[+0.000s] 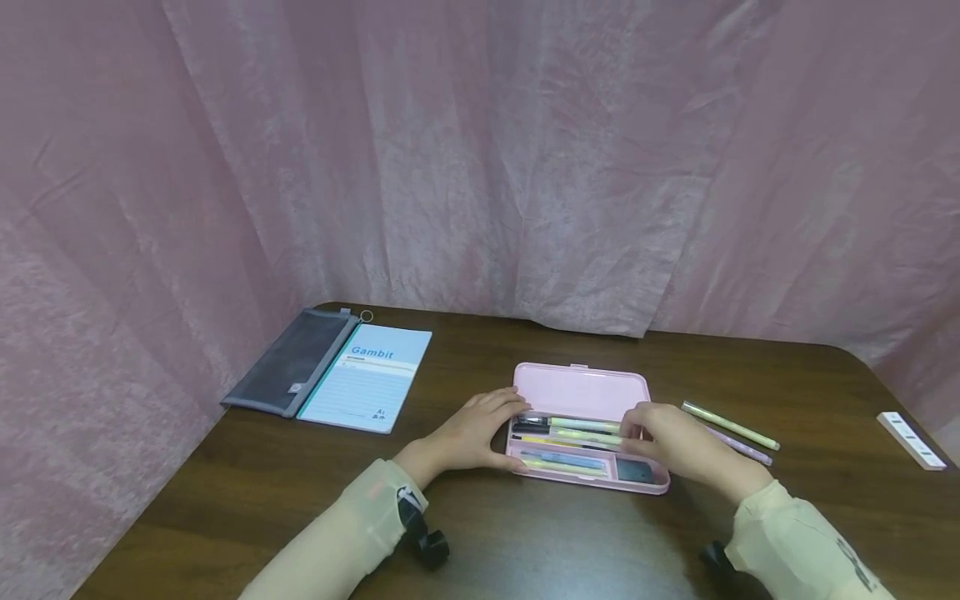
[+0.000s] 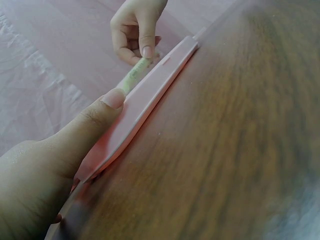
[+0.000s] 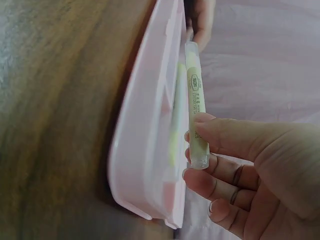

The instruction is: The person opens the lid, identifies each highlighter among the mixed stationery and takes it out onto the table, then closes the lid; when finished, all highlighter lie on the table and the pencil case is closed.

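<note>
A pink pencil case lies on the table with its lid folded back. Several pens and markers fill its long compartment, and slim pens lie along the front. A dark block occupies the small right-hand compartment. My left hand holds the case's left end, thumb at the front edge and fingers toward the lid hinge. Over the right part of the case, my right hand pinches a pale yellow-green highlighter between thumb and fingers. In the right wrist view, this highlighter shows above the case's rim.
A green pen and a purple pen lie right of the case. Farther right is a white strip with dark marks. At left, a notebook lies beside a grey zip pouch. A pink curtain hangs behind the table.
</note>
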A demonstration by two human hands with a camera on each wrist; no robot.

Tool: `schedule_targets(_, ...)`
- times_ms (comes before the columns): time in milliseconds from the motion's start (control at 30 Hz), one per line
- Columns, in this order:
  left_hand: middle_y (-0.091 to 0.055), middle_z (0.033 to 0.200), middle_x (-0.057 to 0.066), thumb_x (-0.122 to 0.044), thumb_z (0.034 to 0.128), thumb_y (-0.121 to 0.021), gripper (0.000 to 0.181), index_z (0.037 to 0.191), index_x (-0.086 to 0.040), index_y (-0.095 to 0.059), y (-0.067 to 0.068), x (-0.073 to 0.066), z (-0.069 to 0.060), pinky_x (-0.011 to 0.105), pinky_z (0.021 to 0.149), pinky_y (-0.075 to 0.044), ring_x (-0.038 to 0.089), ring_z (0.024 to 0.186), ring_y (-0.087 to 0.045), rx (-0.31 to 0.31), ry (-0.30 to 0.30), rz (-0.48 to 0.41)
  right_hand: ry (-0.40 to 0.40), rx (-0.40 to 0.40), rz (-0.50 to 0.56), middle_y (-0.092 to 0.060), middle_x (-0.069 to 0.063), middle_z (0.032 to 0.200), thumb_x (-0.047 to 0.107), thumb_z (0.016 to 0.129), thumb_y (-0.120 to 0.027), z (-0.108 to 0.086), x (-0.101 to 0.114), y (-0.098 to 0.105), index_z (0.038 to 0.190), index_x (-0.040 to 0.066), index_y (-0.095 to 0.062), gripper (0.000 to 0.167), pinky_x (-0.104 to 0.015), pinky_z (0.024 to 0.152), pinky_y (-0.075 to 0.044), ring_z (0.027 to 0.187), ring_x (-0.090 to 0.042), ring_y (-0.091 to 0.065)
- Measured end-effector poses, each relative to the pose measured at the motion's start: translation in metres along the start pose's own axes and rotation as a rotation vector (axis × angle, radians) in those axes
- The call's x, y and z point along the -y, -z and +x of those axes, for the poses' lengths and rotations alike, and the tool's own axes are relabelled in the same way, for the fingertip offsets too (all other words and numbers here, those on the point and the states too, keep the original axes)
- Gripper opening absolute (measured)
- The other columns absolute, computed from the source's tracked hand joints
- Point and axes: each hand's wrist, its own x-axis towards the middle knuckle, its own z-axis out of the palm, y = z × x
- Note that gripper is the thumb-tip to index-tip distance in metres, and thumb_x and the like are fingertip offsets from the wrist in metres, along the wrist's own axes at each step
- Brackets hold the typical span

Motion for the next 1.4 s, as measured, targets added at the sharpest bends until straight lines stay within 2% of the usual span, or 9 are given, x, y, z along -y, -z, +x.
schedule_targets(200,-0.038,0.153,0.002,-0.070,0.0734,-0.067,0.090,0.144,-0.020,-0.041,0.002,-0.002,-0.001,0.044,0.119,-0.026,0.019,0.146,-0.028,0.012,0.014,-0.008,0.027,-0.037,-0.033,-0.053,0.012,0.070,0.015,0.084,-0.072,-0.003,-0.005,0.007,0.078,0.019,-0.064,0.011,-0.019,0.058,-0.040,0.065,0.000,-0.044)
schedule_targets(733,-0.038,0.153,0.002,-0.071,0.0736,-0.066,0.090,0.144,-0.021,-0.041,0.000,-0.001,0.000,0.046,0.118,-0.027,0.020,0.146,-0.028,0.011,0.018,-0.008,0.005,-0.111,-0.057,-0.053,0.012,0.073,0.015,0.082,-0.074,-0.020,-0.019,0.028,0.078,0.020,-0.065,0.011,-0.020,0.057,-0.041,0.067,0.001,-0.045)
schedule_targets(1100,-0.037,0.154,0.002,-0.069,0.0734,-0.067,0.089,0.144,-0.022,-0.041,0.001,-0.001,0.000,0.044,0.119,-0.025,0.019,0.147,-0.027,0.021,0.029,-0.017,-0.054,-0.158,-0.081,-0.054,0.012,0.073,0.015,0.081,-0.074,-0.037,-0.036,0.041,0.080,0.019,-0.065,0.010,-0.019,0.054,-0.038,0.065,0.002,-0.043)
schedule_targets(1400,-0.037,0.154,0.002,-0.069,0.0734,-0.067,0.090,0.144,-0.021,-0.041,0.003,-0.003,-0.002,0.045,0.119,-0.025,0.019,0.147,-0.027,0.022,0.028,-0.024,-0.114,-0.200,-0.117,-0.053,0.011,0.072,0.020,0.082,-0.075,-0.054,-0.053,0.040,0.079,0.020,-0.065,0.010,-0.020,0.055,-0.035,0.063,0.003,-0.040)
